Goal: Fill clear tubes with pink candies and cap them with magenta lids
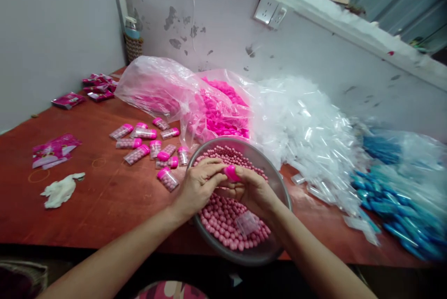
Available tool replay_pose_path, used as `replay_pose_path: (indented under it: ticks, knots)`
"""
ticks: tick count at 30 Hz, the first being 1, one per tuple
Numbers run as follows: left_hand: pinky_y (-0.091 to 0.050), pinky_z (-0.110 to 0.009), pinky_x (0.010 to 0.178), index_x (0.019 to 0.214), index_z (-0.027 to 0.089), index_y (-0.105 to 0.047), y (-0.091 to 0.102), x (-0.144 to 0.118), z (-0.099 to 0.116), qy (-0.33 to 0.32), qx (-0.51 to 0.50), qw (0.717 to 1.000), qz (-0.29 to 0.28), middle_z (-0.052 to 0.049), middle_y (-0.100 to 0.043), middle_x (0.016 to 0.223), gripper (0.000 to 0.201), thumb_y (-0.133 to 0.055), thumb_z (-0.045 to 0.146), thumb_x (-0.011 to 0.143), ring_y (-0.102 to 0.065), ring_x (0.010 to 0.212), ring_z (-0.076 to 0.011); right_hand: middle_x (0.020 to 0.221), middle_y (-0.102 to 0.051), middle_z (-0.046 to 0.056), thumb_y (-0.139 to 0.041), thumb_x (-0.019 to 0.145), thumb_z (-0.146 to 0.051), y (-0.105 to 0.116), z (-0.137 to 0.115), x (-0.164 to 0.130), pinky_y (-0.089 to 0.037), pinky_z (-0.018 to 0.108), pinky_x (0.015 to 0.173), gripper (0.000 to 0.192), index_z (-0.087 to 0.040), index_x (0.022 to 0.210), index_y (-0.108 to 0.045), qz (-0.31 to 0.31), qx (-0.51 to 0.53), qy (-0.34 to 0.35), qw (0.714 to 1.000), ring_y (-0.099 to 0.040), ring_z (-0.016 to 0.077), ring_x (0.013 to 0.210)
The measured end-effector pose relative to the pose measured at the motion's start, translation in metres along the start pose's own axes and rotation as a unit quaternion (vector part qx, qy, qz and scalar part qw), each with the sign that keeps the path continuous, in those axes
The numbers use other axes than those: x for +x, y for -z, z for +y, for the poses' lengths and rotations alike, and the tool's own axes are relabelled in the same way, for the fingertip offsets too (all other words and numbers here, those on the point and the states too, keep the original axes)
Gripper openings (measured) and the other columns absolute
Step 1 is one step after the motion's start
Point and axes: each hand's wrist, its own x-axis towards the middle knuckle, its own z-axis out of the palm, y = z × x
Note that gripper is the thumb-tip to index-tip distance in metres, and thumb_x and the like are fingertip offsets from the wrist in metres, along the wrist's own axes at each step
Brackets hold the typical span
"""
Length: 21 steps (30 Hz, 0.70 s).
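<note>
1. Red-brown wood makes the table point(104, 206), which carries everything; elbows have free room along its near edge, so the forearms can stay low and steady during the capping.
2. Clear plastic bags point(181, 94) lie at the far middle, one holding loose pink caps point(223, 112); a heap of empty clear tubes point(307, 122) lies to their right and blue ones point(391, 192) at the far right.
3. The metal bowl point(283, 187) of pink candy balls point(223, 220) sits at the near middle, right under the work. Keeping the press above it seems wise, since any spilled ball would drop back in.
4. Filled, capped tubes point(150, 145) lie in a loose group left of the bowl, within easy reach of the left side.
5. The left hand point(197, 185) closes its fingers around one end of the piece, over the bowl.
6. The right hand point(253, 189) grips the other end, thumb against the cap.
7. The pink cap point(231, 173) sits between both hands, above the bowl's middle; the tube under it is mostly hidden. A straight, even squeeze probably seats it best; a tilt could jam it.
</note>
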Motion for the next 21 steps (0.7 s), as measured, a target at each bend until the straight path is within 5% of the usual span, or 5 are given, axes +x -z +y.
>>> replay_pose_path:
  ticks: [7, 11, 16, 19, 21]
  knots:
    - [-0.042, -0.036, 0.097, 0.117, 0.022, -0.058, 0.043, 0.025, 0.006, 0.044, 0.022, 0.989, 0.141, -0.004, -0.061, 0.119, 0.038, -0.059, 0.030, 0.080, -0.055, 0.110, -0.0226, 0.107, -0.063, 0.007, -0.060, 0.078, -0.040, 0.049, -0.045, -0.023, -0.052, 0.036, 0.077, 0.037, -0.020, 0.109, -0.060, 0.097, -0.327, 0.115, 0.933, -0.061, 0.0200, 0.093]
    - [-0.037, -0.038, 0.102, 0.120, 0.021, -0.056, 0.054, 0.028, 0.006, 0.014, 0.098, 0.984, 0.147, -0.005, -0.059, 0.123, 0.043, -0.060, 0.031, 0.078, -0.050, 0.117, -0.0228, 0.096, -0.067, 0.008, -0.059, 0.079, -0.031, 0.075, -0.038, -0.037, -0.049, 0.039, 0.078, 0.027, -0.018, 0.101, -0.064, 0.100, -0.620, 0.090, 0.773, -0.062, 0.0231, 0.086]
    - [-0.043, -0.035, 0.096, 0.118, 0.017, -0.057, 0.019, 0.008, 0.001, 0.019, 0.077, 0.996, 0.051, -0.006, -0.065, 0.112, 0.037, -0.055, 0.029, 0.082, -0.059, 0.105, -0.0203, 0.110, -0.063, 0.011, -0.052, 0.079, -0.013, 0.078, -0.016, -0.028, -0.042, 0.040, 0.090, 0.031, -0.020, 0.107, -0.061, 0.024, -0.809, 0.124, 0.574, -0.056, 0.0240, 0.103]
    - [-0.044, -0.035, 0.095, 0.117, 0.017, -0.058, 0.007, 0.002, -0.004, 0.023, 0.086, 0.996, 0.024, -0.006, -0.065, 0.113, 0.036, -0.055, 0.029, 0.083, -0.059, 0.104, -0.0203, 0.096, -0.066, 0.009, -0.051, 0.080, -0.013, 0.078, -0.016, -0.021, -0.042, 0.035, 0.088, 0.023, -0.020, 0.098, -0.063, -0.024, -0.834, 0.108, 0.541, -0.058, 0.0208, 0.095]
    - [-0.044, -0.034, 0.095, 0.114, 0.017, -0.060, 0.005, 0.001, -0.005, 0.018, 0.109, 0.994, 0.020, -0.006, -0.065, 0.113, 0.034, -0.054, 0.028, 0.083, -0.059, 0.104, -0.0200, 0.084, -0.065, 0.007, -0.053, 0.081, -0.016, 0.077, -0.020, -0.018, -0.043, 0.033, 0.082, 0.012, -0.019, 0.086, -0.063, -0.024, -0.815, 0.099, 0.570, -0.058, 0.0193, 0.085]
